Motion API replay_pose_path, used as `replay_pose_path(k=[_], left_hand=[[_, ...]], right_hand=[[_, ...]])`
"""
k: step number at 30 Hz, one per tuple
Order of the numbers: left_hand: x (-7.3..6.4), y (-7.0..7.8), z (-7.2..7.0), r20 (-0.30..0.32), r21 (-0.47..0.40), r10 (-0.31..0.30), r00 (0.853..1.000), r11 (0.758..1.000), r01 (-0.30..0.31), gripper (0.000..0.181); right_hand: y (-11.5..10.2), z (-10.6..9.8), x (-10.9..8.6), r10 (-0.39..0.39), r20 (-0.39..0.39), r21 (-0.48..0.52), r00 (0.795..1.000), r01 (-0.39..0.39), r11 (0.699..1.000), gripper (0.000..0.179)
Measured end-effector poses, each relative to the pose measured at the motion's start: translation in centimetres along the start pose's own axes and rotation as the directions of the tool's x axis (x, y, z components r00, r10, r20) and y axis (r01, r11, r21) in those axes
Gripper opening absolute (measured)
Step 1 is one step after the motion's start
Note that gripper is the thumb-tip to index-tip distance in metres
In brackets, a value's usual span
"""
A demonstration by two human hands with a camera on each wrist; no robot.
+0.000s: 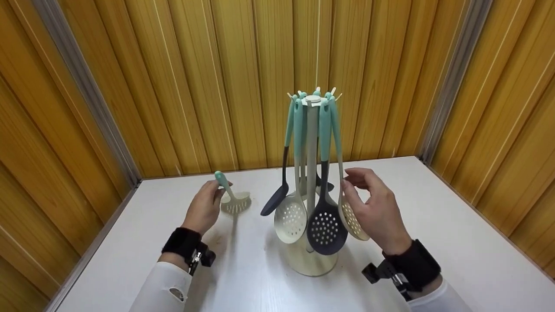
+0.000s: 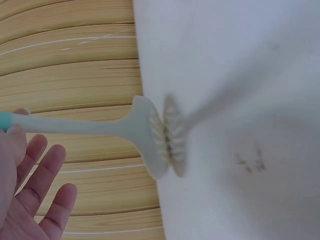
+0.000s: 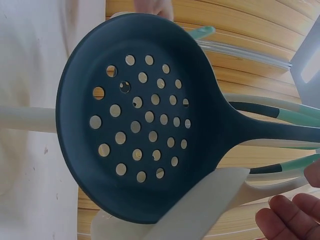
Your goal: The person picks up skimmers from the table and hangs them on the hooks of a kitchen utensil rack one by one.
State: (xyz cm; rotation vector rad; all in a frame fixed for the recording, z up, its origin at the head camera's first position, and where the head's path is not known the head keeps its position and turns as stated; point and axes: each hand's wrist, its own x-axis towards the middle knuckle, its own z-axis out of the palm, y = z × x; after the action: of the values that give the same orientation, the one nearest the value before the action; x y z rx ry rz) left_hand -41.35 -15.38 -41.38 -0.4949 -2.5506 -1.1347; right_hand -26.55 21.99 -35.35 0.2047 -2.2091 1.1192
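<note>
My left hand [image 1: 204,208] holds a slotted turner [image 1: 236,203] by its mint handle. In the left wrist view the cream head of the slotted turner [image 2: 145,135] points down at the white table, close to its own shadow. Right of it stands a utensil rack [image 1: 311,143] with several mint-handled utensils hanging from its hooks. My right hand [image 1: 377,208] is at the rack's right side, thumb and finger pinching the stem of a cream skimmer [image 1: 352,219]. Beside that hangs a dark skimmer [image 1: 326,229], which fills much of the right wrist view.
A cream skimmer [image 1: 290,220] and a dark solid-headed utensil [image 1: 275,200] hang on the rack's left side. Its round base [image 1: 310,264] sits on the white table [image 1: 173,199]. Wood-patterned walls [image 1: 234,86] enclose the back and sides.
</note>
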Motion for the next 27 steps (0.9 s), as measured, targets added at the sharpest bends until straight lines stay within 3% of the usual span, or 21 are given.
replay_pose_path(k=[10, 19, 27], left_hand=[[-0.3, 2.8, -2.2, -0.061, -0.007, -0.012, 0.998, 1.0, 0.012, 0.027], [-1.1, 6.2, -3.7, -0.13, -0.088, -0.022, 0.991, 0.996, 0.01, 0.022], [-2.2, 10.8, -4.9, -0.173, -0.093, 0.096, 0.98, 0.989, -0.113, 0.018]], right_hand=[[0.0, 0.0, 0.1, -0.004, -0.007, -0.001, 1.0, 0.004, 1.0, 0.031], [0.0, 0.2, 0.0, 0.015, 0.009, 0.007, 1.0, -0.015, 1.0, 0.031], [-0.2, 0.3, 0.1, 0.014, 0.013, 0.015, 1.0, -0.014, 1.0, 0.031]])
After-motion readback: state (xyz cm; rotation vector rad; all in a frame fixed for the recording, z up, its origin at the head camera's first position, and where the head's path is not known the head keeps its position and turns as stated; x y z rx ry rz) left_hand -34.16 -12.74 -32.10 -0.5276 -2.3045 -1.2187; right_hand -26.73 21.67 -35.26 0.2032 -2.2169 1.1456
